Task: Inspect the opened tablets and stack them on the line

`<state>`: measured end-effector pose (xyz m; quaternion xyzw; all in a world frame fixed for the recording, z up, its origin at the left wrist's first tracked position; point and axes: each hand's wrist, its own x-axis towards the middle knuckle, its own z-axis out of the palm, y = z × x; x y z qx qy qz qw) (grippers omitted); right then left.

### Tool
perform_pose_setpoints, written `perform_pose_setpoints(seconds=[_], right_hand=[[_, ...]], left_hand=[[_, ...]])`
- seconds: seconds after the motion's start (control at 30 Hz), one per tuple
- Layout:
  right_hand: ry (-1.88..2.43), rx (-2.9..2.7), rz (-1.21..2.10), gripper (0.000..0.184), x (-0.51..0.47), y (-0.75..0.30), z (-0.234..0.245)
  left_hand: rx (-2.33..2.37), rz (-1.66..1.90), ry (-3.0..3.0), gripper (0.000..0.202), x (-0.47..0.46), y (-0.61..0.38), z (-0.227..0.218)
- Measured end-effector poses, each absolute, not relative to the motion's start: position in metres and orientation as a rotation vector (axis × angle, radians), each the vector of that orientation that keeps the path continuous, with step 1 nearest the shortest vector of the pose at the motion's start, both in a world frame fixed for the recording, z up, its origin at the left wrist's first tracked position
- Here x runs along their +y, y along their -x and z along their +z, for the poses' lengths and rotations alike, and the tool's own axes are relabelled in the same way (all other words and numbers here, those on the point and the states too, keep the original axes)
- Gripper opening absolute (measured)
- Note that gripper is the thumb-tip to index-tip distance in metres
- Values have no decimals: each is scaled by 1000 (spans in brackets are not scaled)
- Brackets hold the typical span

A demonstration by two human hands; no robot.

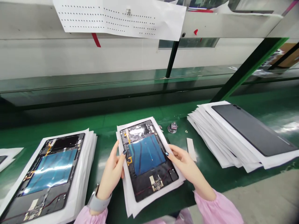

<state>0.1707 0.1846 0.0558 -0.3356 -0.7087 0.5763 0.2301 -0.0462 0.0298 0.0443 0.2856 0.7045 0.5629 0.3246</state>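
An opened tablet chassis [147, 160] with a blue-filmed battery and exposed boards lies on white paper sheets [130, 205] in front of me on the green bench. My left hand [111, 174] holds its left edge, thumb on the frame and fingers under the paper. My right hand [184, 163] grips the right edge the same way, thumb on the frame. Both wrists wear pink sleeves; a grey band sits on the left wrist.
A second opened tablet [44, 174] rests on a paper stack at left. At right, a dark back cover [254, 130] lies on another paper stack. A small metal part [173, 127] and a white strip [191, 149] lie between them. A conveyor rail [140, 84] runs behind.
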Motion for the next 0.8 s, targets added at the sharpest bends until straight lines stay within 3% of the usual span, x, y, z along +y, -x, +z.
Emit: perform_pose_setpoints(seconds=[0.13, 0.37, 0.43, 0.63, 0.8], right_hand=[[995, -2101, 1447, 31, 189, -167, 41], [1020, -2092, 1482, 30, 194, -169, 38], [1082, -2051, 1323, 35, 208, -170, 35], [1198, -2163, 359, 53, 267, -171, 18], [1169, -2271, 353, 52, 282, -163, 8]], left_hand=[[1903, 1422, -739, 79, 32, 47, 31], [1886, 1427, -710, 77, 30, 51, 25], [1882, 1427, -697, 77, 30, 52, 23], [1908, 1421, -682, 81, 33, 52, 20], [1888, 1419, -640, 83, 35, 53, 22]])
